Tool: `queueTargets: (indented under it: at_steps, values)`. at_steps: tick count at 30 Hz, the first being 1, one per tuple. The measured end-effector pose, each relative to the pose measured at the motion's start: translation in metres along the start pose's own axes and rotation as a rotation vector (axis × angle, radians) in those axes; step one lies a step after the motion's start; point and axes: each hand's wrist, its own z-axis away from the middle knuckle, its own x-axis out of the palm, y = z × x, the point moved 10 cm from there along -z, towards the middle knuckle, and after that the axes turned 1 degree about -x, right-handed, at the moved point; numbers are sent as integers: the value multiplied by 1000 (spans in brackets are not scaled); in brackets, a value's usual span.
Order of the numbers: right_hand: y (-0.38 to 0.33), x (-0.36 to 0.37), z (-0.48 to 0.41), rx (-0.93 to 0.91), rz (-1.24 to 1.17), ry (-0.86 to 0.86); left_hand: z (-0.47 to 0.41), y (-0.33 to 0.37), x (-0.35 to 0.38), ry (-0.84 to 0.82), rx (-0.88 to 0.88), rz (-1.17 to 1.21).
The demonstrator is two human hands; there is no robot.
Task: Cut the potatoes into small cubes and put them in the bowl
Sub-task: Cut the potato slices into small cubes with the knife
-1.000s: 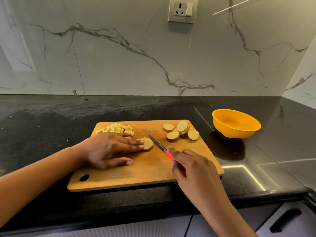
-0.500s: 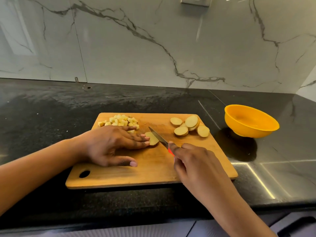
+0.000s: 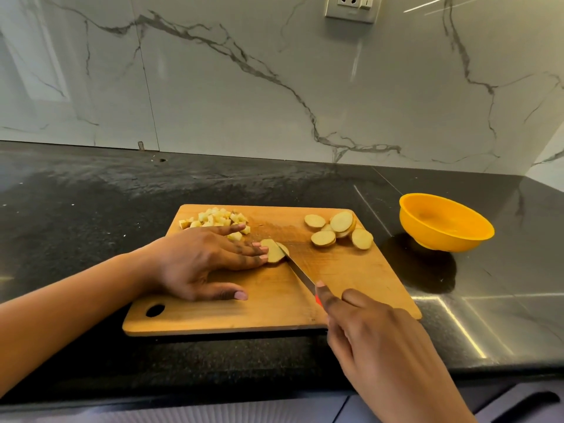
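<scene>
Your left hand (image 3: 201, 264) lies flat on the board (image 3: 351, 279), its straight fingers pressing the slice (image 3: 274, 254) near the middle. Your right hand (image 3: 375, 334) grips the knife (image 3: 300, 271) by its red handle, forefinger along the spine, blade tip in the slice. Cubes (image 3: 218, 219) are heaped at the far left corner, rounds (image 3: 338, 230) at the far right. The bowl (image 3: 445, 222) sits on the counter (image 3: 91, 209), right of the board and apart from it

On the wooden cutting board (image 3: 351, 279), bare wood lies open between my red-handled steel knife (image 3: 300, 274) and the round potato slices (image 3: 338, 230). Pale potato cubes (image 3: 216, 218) crowd its far left corner. Black stone counter (image 3: 305, 184) runs open to the orange plastic bowl (image 3: 445, 222).
</scene>
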Motion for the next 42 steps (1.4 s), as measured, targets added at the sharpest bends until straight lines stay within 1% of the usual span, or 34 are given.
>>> queueTargets:
  at_steps: [2, 6, 10, 14, 17, 19, 21, 23, 27, 29, 34, 36, 38, 39, 42]
  values:
    - [1, -1, 0, 10, -8, -10, 0, 1, 0, 12, 12, -21]
    - [3, -9, -5, 43, -81, 31, 2, 1, -2, 32, 19, -63]
    - [-2, -6, -16, 58, -142, 25, 2, -1, 0, 14, 10, -32]
    - [-6, 8, -22, 36, -131, 2, 2, -3, 1, 8, 11, -13]
    - [-9, 10, -28, 7, -111, 24, 2, -4, 3, -1, 15, 10]
    - [-19, 10, -36, -29, -85, -41, 2, -5, 4, -12, 12, 15]
    - [-25, 6, -40, -88, -98, 34, 2, -7, 5, -17, 2, 11]
    - [-27, 11, -41, -71, -85, -23, 2, -7, 6, -21, 0, 9]
    - [-28, 17, -44, -93, -66, -60, 3, -6, 6, -21, 0, -3]
    - [-27, 17, -44, -94, -47, -60, 2, -6, 5, -21, -11, -8]
    - [-17, 7, -12, -67, -116, -34, 4, -5, 4, -18, -26, -6]
    - [-14, 3, -4, -55, -88, 0, 3, -3, 2, -6, -18, -29]
    - [-10, 3, -1, -1, -29, -49, 3, 2, -4, 34, 10, -81]
    - [-12, 1, -2, -8, -31, -29, 3, 5, -6, 60, 27, -105]
    - [-14, 4, -1, -35, -39, -48, 4, 9, -11, 102, 44, -122]
